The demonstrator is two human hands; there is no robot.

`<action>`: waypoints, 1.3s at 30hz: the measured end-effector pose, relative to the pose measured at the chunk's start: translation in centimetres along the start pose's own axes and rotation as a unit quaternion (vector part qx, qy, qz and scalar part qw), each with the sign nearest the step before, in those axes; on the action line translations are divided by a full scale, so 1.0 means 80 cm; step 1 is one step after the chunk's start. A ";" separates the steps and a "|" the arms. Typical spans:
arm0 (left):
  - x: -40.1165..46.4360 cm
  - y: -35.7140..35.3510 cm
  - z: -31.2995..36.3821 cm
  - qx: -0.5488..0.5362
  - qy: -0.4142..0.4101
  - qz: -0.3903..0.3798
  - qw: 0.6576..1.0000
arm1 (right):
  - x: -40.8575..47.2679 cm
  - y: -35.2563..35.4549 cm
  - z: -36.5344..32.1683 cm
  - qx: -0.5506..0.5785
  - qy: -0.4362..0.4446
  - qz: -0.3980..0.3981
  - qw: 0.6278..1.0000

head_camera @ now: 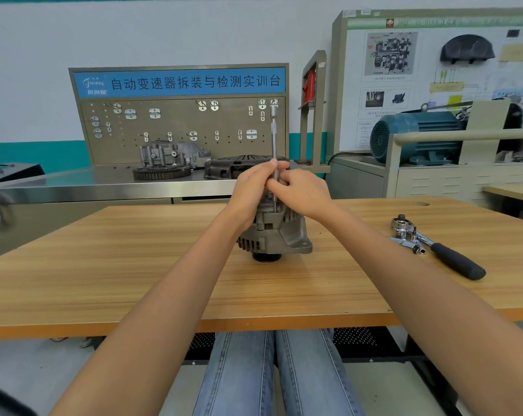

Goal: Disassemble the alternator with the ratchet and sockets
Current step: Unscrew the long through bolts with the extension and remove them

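Note:
A grey alternator (279,235) stands on its pulley in the middle of the wooden table (134,265). A long silver extension bar (274,130) rises upright from its top. My left hand (254,187) and my right hand (299,190) both grip the lower part of the bar just above the alternator. Where the bar meets the alternator is hidden behind my fingers. The ratchet (443,250) with its black handle lies on the table to the right, with a few loose sockets (410,243) beside its head.
Behind the table runs a steel bench (74,187) with a pegboard (179,130), a gearbox housing (170,157), a toothed ring and a black cover (239,166). A blue electric motor (416,136) sits at the right, in front of a display board.

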State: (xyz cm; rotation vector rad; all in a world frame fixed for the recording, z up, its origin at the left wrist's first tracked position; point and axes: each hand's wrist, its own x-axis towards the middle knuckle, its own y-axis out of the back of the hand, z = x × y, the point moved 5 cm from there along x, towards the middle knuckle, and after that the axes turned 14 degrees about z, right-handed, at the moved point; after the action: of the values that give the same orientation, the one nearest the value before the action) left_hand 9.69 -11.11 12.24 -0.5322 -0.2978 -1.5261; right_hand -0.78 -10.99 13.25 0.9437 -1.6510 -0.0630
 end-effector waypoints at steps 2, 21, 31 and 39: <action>-0.001 0.000 0.001 -0.002 -0.006 -0.002 1.000 | 0.000 0.000 0.000 -0.001 -0.003 0.005 1.000; 0.000 0.000 -0.002 -0.007 -0.007 0.000 1.000 | 0.001 0.006 -0.001 0.067 -0.016 -0.027 0.997; -0.001 0.001 -0.004 -0.009 -0.008 0.001 1.000 | 0.002 0.000 0.002 0.039 -0.013 -0.013 0.999; 0.002 0.000 -0.005 0.000 -0.032 -0.005 0.999 | 0.003 -0.001 0.006 0.052 -0.010 -0.008 0.999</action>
State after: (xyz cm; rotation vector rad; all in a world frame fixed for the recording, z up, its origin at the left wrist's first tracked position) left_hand 9.66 -11.50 11.98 -0.5807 -0.3512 -1.5203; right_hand -1.14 -11.35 13.26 1.0367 -1.6778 0.0031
